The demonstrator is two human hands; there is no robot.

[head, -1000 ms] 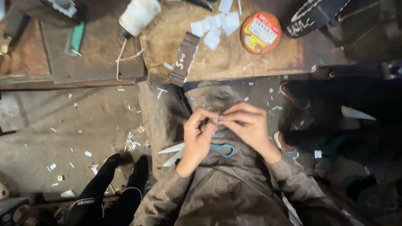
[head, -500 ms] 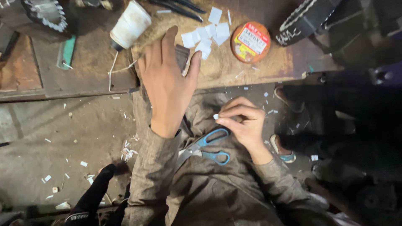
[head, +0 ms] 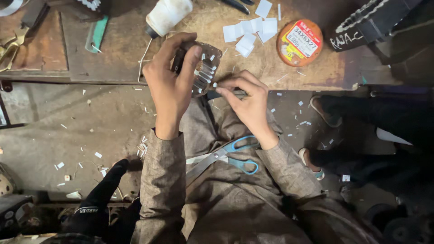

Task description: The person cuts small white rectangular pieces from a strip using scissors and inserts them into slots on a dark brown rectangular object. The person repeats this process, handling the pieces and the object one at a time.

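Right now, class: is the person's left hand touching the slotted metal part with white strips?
Touching. The head view shows the left hand wrapped around the slotted metal part, thumb pressed on its face.

1. This is a small, rough workshop where work is done by hand, seated low to the ground.
2. A worn, stained wooden surface (head: 113, 58) runs across at 12 o'clock, littered with cut white paper squares (head: 251, 31), a white spool of thread (head: 166, 16) and a round orange tin (head: 301, 43).
3. The bare concrete floor (head: 68, 126) at 9 o'clock is dusty and strewn with paper offcuts.
4. Blue-handled scissors (head: 228, 156) lie on the worker's lap at 6 o'clock.
5. Dark metal machine parts (head: 375, 20) stand at 1 o'clock.
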